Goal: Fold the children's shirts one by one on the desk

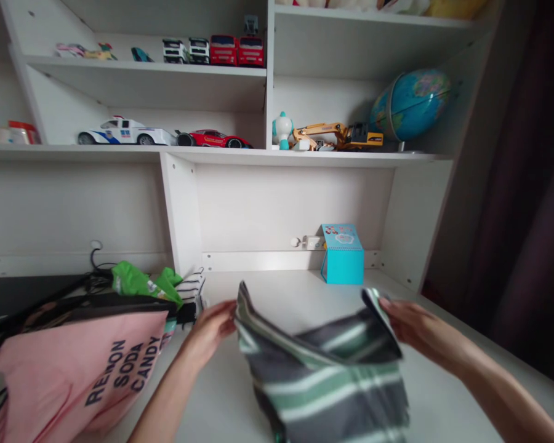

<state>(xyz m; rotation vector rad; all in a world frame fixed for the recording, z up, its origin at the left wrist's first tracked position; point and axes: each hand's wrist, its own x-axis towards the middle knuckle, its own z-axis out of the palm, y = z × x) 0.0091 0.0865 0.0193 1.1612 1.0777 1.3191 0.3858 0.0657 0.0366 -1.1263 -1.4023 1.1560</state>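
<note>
A striped cloth (pixel 332 394) in dark grey, green and white, which looks like a garment, hangs between my two hands above the white desk. My left hand (pixel 215 326) pinches its upper left corner. On the other side, my right hand (pixel 409 323) grips the upper right corner. The upper edge sags in the middle, and the lower part is blurred and runs out of the bottom of the view. What kind of garment it is, I cannot make out.
Left on the desk (pixel 221 394) lies a pink garment (pixel 64 375) with black lettering, beside a green cloth (pixel 143 283) and dark items. A blue desk calendar (pixel 344 264) stands at the back. Shelves above hold a globe (pixel 415 101), a toy excavator (pixel 341 134) and toy cars (pixel 124 131).
</note>
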